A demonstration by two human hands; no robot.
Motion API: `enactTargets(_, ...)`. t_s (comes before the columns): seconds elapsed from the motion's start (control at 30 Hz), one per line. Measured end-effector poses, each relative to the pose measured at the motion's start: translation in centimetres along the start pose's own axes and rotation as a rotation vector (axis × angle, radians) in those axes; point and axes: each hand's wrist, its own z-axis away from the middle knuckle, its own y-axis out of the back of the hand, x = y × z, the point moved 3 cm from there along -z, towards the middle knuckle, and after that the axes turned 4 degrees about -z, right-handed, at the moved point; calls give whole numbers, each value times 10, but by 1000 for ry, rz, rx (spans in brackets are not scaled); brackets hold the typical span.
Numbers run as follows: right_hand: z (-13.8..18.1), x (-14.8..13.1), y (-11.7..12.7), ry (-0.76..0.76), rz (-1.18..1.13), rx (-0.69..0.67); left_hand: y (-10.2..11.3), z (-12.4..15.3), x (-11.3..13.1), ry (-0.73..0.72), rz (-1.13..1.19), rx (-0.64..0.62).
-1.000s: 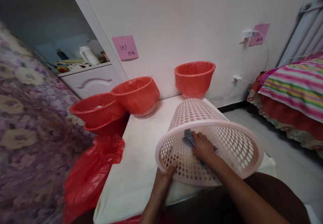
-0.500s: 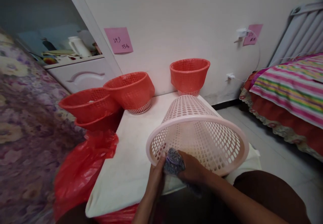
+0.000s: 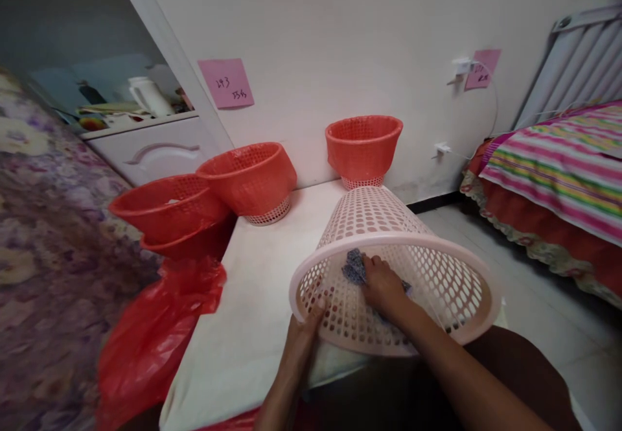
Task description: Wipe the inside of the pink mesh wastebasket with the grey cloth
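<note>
head view: wiping step; right hand [image 3: 383, 285] presses a blue rag [image 3: 354, 267] inside the tipped pink mesh basket [image 3: 451, 288], left hand [image 3: 304, 327] gripping its rim. next, probably unwiped wall.

Home bedroom: striped bed [image 3: 558, 159], radiator [image 3: 573, 61].

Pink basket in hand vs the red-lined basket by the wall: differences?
The pink basket lies on its side, mouth toward the camera; the red-lined basket stands upright. The pink basket is bare; the red-lined basket wears a red bag, only its base showing. Both are perforated plastic and sit on the white table.
</note>
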Motion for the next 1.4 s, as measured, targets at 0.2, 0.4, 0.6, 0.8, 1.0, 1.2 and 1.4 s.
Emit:
enactTargets(0.2, 9, -9, -18, -4, -30, -112, -1, 1, -11, 10, 81, 22)
enactTargets(0.4, 49, -26, -27, 142, -295, -281, -1, 2, -13, 9, 139, 127)
enactTargets(0.6, 63, -47, -14, 416, -679, -489, 4, 3, 5, 44, 46, 190)
enactTargets(0.8, 22, -32, 6, 244, -303, -19, 20, -1, 12, -51, 28, 88)
enactTargets(1.0, -9, -13, -17, 60, -93, 16, 10, 4, -12, 74, 145, 81)
enactTargets(1.2, 2, -25, -30, 47, -118, -112, 1, 9, -15, 125, 256, 135)
enactTargets(1.4, 39, -37, -31, 156, -334, -269, 2, 7, -12, 77, 272, 159)
